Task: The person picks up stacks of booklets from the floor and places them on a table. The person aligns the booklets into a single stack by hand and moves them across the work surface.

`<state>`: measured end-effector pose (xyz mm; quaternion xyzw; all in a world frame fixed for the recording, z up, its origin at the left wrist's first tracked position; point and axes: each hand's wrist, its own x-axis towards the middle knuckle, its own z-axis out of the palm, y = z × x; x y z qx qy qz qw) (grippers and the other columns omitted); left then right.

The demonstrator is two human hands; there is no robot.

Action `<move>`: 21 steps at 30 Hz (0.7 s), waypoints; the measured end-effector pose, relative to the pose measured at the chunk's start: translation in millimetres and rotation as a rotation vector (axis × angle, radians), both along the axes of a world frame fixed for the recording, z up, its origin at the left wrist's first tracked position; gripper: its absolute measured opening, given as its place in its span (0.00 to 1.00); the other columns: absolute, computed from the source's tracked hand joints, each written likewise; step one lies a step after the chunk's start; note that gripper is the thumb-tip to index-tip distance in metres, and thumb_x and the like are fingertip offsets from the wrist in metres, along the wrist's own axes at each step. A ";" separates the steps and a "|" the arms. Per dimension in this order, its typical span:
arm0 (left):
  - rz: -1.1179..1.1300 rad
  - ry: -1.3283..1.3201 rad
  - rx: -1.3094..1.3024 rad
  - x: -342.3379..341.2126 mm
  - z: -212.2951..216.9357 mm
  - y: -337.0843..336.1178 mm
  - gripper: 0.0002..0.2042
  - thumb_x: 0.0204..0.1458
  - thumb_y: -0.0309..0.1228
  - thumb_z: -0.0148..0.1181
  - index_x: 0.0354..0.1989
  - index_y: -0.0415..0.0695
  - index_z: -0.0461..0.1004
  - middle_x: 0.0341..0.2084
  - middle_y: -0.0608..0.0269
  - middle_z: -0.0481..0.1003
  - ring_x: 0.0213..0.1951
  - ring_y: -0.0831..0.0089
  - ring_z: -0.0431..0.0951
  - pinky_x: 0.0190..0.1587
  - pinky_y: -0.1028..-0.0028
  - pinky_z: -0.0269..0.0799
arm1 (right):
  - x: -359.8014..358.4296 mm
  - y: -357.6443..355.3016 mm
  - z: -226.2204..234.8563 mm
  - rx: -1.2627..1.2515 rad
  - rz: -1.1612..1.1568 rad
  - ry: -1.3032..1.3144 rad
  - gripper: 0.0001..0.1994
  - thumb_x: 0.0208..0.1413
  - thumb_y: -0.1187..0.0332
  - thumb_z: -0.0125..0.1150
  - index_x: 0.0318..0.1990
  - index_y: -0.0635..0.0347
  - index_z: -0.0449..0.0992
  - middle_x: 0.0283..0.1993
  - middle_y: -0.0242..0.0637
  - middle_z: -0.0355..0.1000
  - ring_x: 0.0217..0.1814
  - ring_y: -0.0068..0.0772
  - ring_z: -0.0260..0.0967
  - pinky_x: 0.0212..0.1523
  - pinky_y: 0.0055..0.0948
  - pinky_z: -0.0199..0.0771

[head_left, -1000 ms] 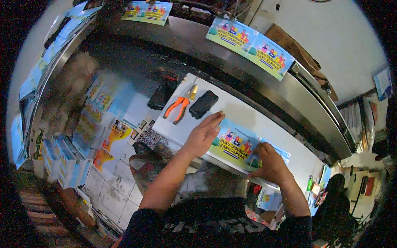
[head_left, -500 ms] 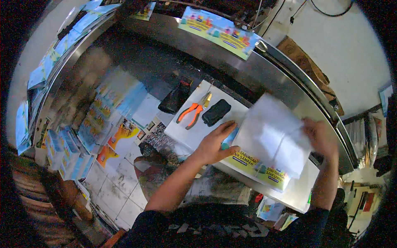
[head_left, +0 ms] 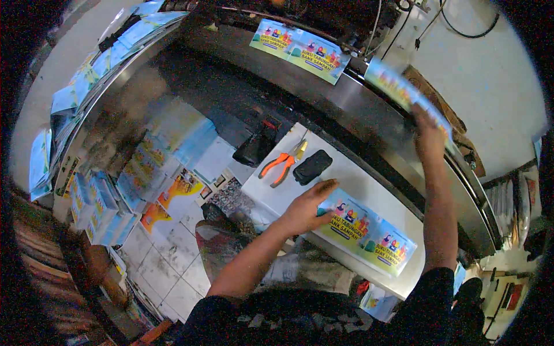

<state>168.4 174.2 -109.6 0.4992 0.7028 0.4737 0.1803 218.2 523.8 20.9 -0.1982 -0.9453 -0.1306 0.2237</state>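
On a white board (head_left: 369, 199) lie colourful blue-and-yellow printed cover sheets (head_left: 378, 233), picture side up. My left hand (head_left: 306, 209) grips them at their left end, thumb near the front edge and fingers toward the far edge. Farther off to the right, my right hand (head_left: 428, 132) reaches to the metal rail, its fingers closed on a motion-smeared printed sheet (head_left: 398, 86). A second printed sheet (head_left: 303, 51) rests along the rail to the left of it. Orange-handled pliers (head_left: 283, 164) and a small black case (head_left: 313, 167) sit on the board beyond my left hand.
The curved metal rail (head_left: 381, 95) runs along the far side. Several stacks of printed booklets (head_left: 101, 205) stand at the left, with more sheets (head_left: 124, 43) along the left ledge. A black pouch (head_left: 254, 147) lies past the board's left end. Cables (head_left: 470, 22) hang at the upper right.
My right hand has moved from the board up to the rail with a sheet. The white side of the lifted sheet no longer covers the printed sheets. My left hand stays at their left end.
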 end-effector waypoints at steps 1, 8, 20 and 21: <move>-0.015 0.004 0.007 1.1 1.2 1.4 0.37 0.50 0.34 0.63 0.68 0.46 0.54 0.65 0.47 0.57 0.67 0.50 0.56 0.67 0.63 0.53 | 5.4 -2.5 -6.9 -0.007 0.131 0.004 0.31 0.49 0.85 0.44 0.60 0.45 0.69 0.61 0.43 0.68 0.63 0.47 0.65 0.59 0.41 0.69; -0.008 -0.022 0.053 1.9 4.8 9.6 0.34 0.50 0.30 0.60 0.67 0.43 0.56 0.64 0.46 0.59 0.66 0.52 0.58 0.66 0.64 0.55 | 75.4 -21.1 -27.0 -0.100 0.128 -0.074 0.26 0.45 0.78 0.59 0.56 0.55 0.71 0.57 0.44 0.70 0.59 0.47 0.68 0.58 0.40 0.70; -0.025 -0.088 0.088 0.5 7.1 5.9 0.30 0.54 0.33 0.56 0.67 0.42 0.57 0.64 0.47 0.60 0.66 0.54 0.58 0.67 0.65 0.52 | 180.5 -183.3 -30.5 -0.521 0.212 -0.627 0.37 0.47 0.49 0.66 0.62 0.59 0.64 0.69 0.49 0.55 0.69 0.52 0.53 0.66 0.43 0.60; -0.016 -0.120 0.088 0.6 6.8 4.4 0.29 0.56 0.36 0.54 0.67 0.42 0.57 0.64 0.48 0.60 0.66 0.55 0.58 0.67 0.65 0.51 | 177.9 -182.8 -26.1 -0.620 0.191 -0.639 0.36 0.48 0.51 0.66 0.62 0.59 0.64 0.69 0.48 0.55 0.69 0.52 0.53 0.67 0.42 0.59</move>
